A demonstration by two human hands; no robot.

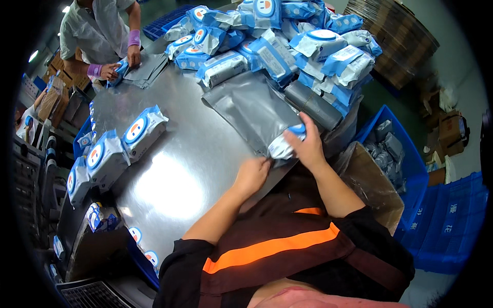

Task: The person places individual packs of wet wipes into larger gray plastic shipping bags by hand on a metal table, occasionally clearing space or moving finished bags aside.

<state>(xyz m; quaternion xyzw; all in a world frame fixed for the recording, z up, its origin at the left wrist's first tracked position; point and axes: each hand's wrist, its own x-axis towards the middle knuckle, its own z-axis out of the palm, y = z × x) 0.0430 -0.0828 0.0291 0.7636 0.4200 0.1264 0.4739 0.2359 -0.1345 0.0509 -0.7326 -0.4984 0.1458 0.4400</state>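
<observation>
A grey plastic mailing bag [249,113] lies flat on the metal table [190,138] in front of me. My right hand [309,146] is closed around a blue-and-white pack of wet wipes [280,148] at the bag's near end. Part of the pack seems to be inside the bag's mouth, though the exact edge is hard to see. With fingers pinched together, my left hand [252,175] grips the near corner of the bag, slightly blurred. Beside the bag, to the right, rests a grey roll or stack of bags [313,105].
A large heap of wipe packs [272,54] fills the table's far side. Several more packs [108,156] stand at the left edge. Across the table, a person [97,31] handles a pack and grey bags [146,71]. A blue crate [416,179] with grey parcels stands at right.
</observation>
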